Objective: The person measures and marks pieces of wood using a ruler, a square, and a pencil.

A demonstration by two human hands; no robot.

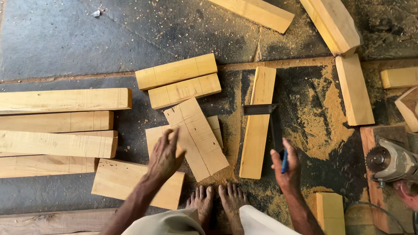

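The left hand (164, 152), fingers spread, hovers over a marked wood block (198, 141), apparently steadying it. The right hand (285, 167) pinches a blue pen (284, 163), with the try square (266, 114) at its 12 o'clock, lying against a plank (257, 124) for marking.

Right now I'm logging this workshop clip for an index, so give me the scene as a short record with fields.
setting: stone floor strewn with sawdust
left hand: left hand open, over a marked wood block
right hand: right hand holds a blue pen, beside a metal square
square: its arm lies across an upright plank
nearby: stacked planks at left, power tool at right
person: bare feet between the hands
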